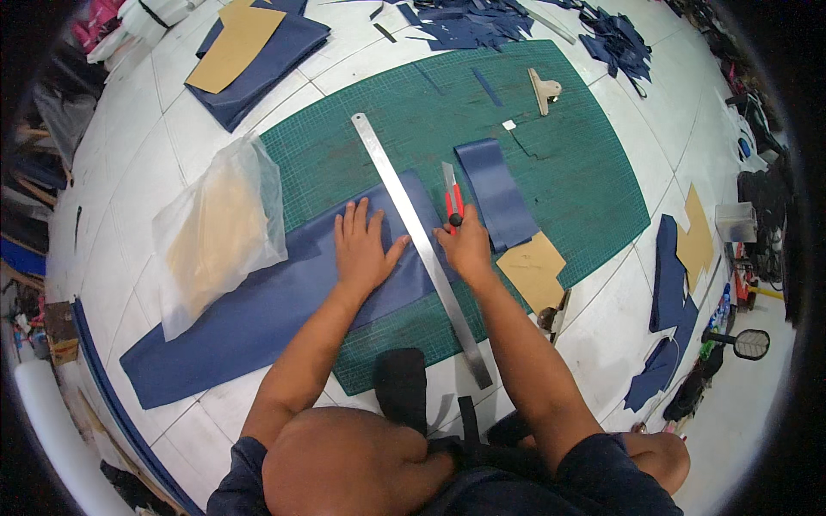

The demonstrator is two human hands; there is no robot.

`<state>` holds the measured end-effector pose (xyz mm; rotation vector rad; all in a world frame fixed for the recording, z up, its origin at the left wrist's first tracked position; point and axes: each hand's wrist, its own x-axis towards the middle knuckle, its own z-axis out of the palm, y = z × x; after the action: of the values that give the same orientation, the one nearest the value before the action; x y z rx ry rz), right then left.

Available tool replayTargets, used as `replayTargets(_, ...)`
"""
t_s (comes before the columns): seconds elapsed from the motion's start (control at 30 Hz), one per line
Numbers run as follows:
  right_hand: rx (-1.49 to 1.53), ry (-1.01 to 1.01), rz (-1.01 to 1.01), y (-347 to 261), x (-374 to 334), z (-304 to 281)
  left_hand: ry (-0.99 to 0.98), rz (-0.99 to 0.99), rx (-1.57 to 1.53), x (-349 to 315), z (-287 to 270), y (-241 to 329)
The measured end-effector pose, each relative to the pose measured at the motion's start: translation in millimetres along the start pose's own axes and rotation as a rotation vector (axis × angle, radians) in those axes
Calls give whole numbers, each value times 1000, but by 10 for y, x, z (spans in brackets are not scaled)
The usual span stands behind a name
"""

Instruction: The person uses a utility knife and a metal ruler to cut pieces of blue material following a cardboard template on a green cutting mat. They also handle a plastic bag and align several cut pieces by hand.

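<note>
Knees and dark shorts filling the lower frame. Left hand, splayed flat, is pressing the long navy fabric beside the steel ruler. Right hand is gripping a red utility knife at the ruler's edge, centre frame: cutting step, likely needing a steady pull along the ruler. Green cutting mat is lying on white tiled floor; scraps are heaping upper right.

Plastic bag: clear, tan sheet inside, left of centre, on white tiled floor.
Folded navy fabric: upper left, tan card pattern on top.
Navy offcuts: heap, top centre; 2nd heap upper right.
Clip: cream, on mat's upper part.
Tan card piece: right of centre, at mat edge.
Navy pieces w/ tan card: right side.
Racket-shaped swatter: lower right.
</note>
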<state>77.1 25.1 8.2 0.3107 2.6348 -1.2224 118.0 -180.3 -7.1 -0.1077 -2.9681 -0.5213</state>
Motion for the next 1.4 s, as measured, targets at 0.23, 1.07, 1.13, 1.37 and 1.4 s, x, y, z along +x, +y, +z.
replayTargets(0.23,-184,-193,-138,104,-959,-289,-212,-23,-48,110,-140,-167)
replayTargets(1.07,-380,396,101,1233,28,-1708,-323,47,-167,216,-291,-211)
replayTargets(1.13,-598,437,41,1492,95,-1915,-382,31,-166,254,-307,-126)
replayTargets(1.37,-568,215,-237,1220,-67,-1678,-424,-19,-59,272,-399,-93)
replayTargets(1.4,-589,151,-235,1134,-145,-1608,-423,-22,-52,261,-414,-105)
